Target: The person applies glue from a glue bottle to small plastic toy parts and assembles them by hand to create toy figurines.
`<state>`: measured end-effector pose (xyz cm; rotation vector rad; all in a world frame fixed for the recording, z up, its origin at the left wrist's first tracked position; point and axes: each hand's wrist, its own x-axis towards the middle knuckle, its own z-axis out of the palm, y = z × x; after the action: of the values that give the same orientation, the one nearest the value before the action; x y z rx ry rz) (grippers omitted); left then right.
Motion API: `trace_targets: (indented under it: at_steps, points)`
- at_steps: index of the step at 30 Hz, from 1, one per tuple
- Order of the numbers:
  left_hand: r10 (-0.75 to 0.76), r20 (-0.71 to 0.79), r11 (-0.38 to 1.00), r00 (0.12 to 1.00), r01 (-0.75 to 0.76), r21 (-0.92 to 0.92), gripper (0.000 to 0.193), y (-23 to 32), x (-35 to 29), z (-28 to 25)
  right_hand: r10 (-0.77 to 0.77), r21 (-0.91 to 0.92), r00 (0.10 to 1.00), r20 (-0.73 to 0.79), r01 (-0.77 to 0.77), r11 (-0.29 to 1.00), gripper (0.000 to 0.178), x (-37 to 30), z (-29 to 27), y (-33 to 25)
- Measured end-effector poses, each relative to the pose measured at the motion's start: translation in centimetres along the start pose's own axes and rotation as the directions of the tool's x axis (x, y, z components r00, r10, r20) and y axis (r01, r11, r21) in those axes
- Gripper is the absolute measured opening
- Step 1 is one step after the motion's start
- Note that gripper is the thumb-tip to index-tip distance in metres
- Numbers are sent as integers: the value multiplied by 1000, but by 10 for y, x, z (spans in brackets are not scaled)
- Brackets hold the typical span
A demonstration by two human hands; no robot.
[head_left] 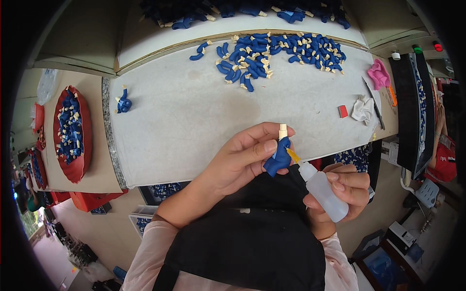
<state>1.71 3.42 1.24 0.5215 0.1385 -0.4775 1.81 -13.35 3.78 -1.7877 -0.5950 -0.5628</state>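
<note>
My left hand [233,157] pinches a small blue plastic figure part [278,162] with a cream peg on top, holding it above the near edge of the white worktable [170,136]. In my right hand [354,186] is a translucent squeeze bottle [327,198], tilted so that its yellow nozzle tip meets the upper side of the blue part; whether it touches is hard to tell. Toward the back of the table lies a heap of small blue arm pieces [252,60] with cream hands. A blue body with a cream arm [124,104] sits alone at the left.
A red tray [86,155] full of blue parts stands at the left. On the right lie a white crumpled cloth [362,109], a red block [343,111], a thin dark tool [374,104] and a pink piece [378,74]. Beyond runs a dark conveyor [407,97]; a person in red [442,157] is there.
</note>
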Motion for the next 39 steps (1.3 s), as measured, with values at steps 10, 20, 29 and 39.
trace_targets:
  at_steps: [10,20,29,39]
  points:
    - [-12,-2,1000,1000,12,-23,31,-1,0,-1,-33,31,998,49,31,999,45,2,-2,3]
    - [-12,9,1000,1000,13,-26,30,-2,0,-3,-35,0,999,-1,35,999,45,-3,-1,5]
    - [-2,8,1000,1000,2,-11,28,0,0,-2,-108,4,994,16,108,994,44,0,5,6]
    - [74,-93,995,993,-67,80,26,1,-1,2,-161,-12,970,183,165,986,43,5,-4,8]
